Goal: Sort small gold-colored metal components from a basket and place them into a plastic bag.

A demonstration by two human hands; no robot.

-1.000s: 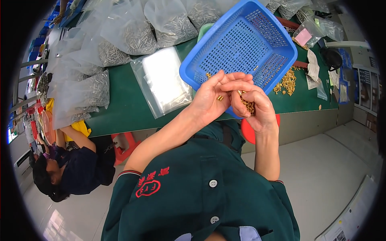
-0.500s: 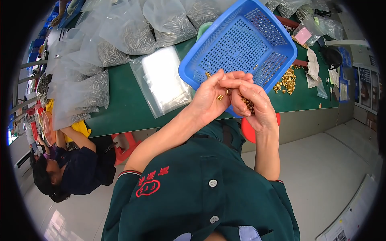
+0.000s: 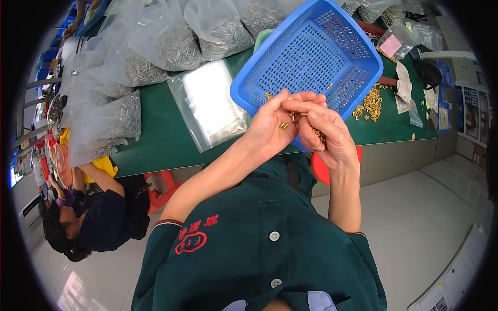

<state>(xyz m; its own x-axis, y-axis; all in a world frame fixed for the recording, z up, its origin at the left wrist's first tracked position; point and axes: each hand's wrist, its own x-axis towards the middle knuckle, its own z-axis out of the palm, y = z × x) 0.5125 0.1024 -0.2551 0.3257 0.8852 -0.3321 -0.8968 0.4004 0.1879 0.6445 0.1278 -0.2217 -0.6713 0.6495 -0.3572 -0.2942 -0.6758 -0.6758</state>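
Note:
My left hand (image 3: 270,124) is cupped, palm up, over the near edge of a blue plastic basket (image 3: 239,85). A few small brass cylinders (image 3: 284,125) lie in its palm. My right hand (image 3: 334,129) curls around a handful of the same brass pieces (image 3: 318,136), which show between its palm and fingers. Its thumb and index fingertip reach over the left palm, with some brass pieces (image 3: 294,115) at the fingertips. The two hands touch near the left fingers. A few brass pieces (image 3: 268,96) lie inside the basket; my hands hide its near corner.
To the right, a pile of brass pieces (image 3: 371,105) lies on the green table (image 3: 171,150). Clear bags of silvery metal parts (image 3: 166,46) line the back and left. Flat plastic bags (image 3: 210,98) lie left of the basket. A red stool (image 3: 321,168) stands below; another person (image 3: 104,217) works at left.
My right index finger and thumb have shifted slightly over the left palm, and more brass pieces now show at the fingertips. The left hand and basket stay in place.

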